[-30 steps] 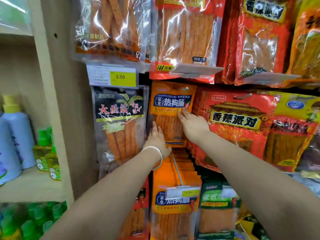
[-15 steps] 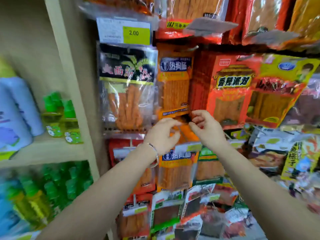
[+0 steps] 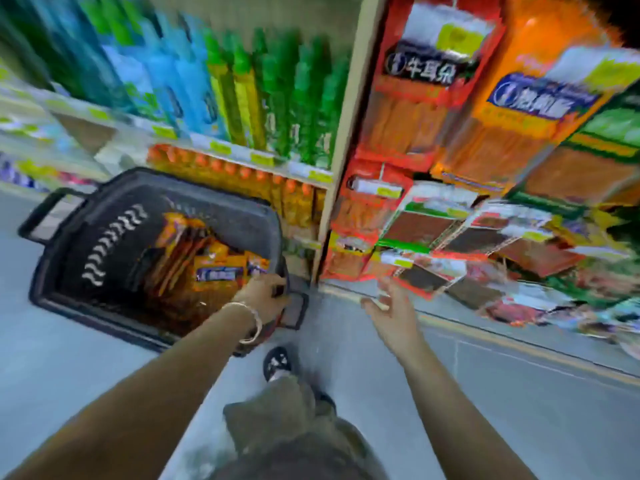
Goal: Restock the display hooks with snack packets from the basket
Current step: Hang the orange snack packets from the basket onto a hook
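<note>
While we are looking down at the pale grey shop floor (image 3: 69,341), our left hand (image 3: 265,292) is resting at the near right corner of the dark plastic shopping basket (image 3: 86,216), which is sitting on the floor in front of the beige shelving unit (image 3: 349,116). Its fingers (image 3: 277,289) are looking curled over the rim there, just beside the orange snack packets with blue labels (image 3: 221,268) that are lying heaped in the basket's right half. The blur is keeping us from telling whether they are gripping the rim, a packet or nothing at all. A thin silver bangle (image 3: 251,322) is circling that wrist.

Our right hand (image 3: 391,313) is hovering above the floor to the right of the basket. Its fingers (image 3: 370,303) are spread and relaxed, holding nothing, just in front of the lowest packets of the hanging display.

That display is filling the right side of our view. Tall red packets with dark labels (image 3: 426,109) are hanging nearest the shelving post, with a large orange packet with a blue label (image 3: 530,133) beside them and a green-topped one (image 3: 609,140) at the far right. Smaller red and green packets (image 3: 426,220) are hanging in rows below. White and yellow price tags (image 3: 453,36) are sitting in front of them.

To the left of the post, blurred green bottles (image 3: 298,98) and blue bottles (image 3: 166,81) are standing on a shelf. Below our arms, an olive trouser leg (image 3: 273,410) and a black patterned shoe (image 3: 276,362) are showing.
</note>
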Motion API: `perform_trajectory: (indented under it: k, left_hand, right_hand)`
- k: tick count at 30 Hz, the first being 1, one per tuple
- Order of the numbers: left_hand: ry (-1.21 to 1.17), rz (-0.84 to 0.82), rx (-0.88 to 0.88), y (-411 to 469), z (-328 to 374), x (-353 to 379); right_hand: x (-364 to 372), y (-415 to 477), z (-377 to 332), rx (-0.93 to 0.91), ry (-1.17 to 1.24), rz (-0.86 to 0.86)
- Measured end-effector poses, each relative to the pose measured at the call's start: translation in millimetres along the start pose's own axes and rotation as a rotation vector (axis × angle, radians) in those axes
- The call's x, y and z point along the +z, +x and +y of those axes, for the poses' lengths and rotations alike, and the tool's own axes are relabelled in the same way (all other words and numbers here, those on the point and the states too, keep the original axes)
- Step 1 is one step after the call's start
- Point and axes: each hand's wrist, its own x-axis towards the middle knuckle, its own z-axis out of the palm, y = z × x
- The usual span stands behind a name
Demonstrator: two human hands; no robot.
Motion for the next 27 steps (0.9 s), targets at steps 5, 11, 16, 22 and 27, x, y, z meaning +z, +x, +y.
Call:
perform_trajectory:
  k: [5,11,16,22,27]
  left_hand:
    - [-0.054,0.078,-0.341,-49.1,-111.4,-5.8]
    - [-0.080,0.150,-0.450,-39.4,-184.9,-41.9]
    - [-0.074,-0.040,-0.418,-4.1,-234.0,-81.6]
    - [-0.179,-0.165,-0.390,57.7,-286.2,-91.6]
    - [-0.245,-0.280,-0.452,102.4,-325.7,-77.1]
  right_hand:
    - [93.4,-14.7,25.3,0.035,-0.405,-0.398]
    - [193.6,-2.3,-7.3,-0.137,-0.567,-0.431]
    - [270.8,35.3,-41.7,-0.156,-0.573,-0.431]
    - [356.4,96.6,-22.9,0.150,-0.465,-0.451]
    - [400.7,137.5,38.8,0.321,-0.414,-0.469]
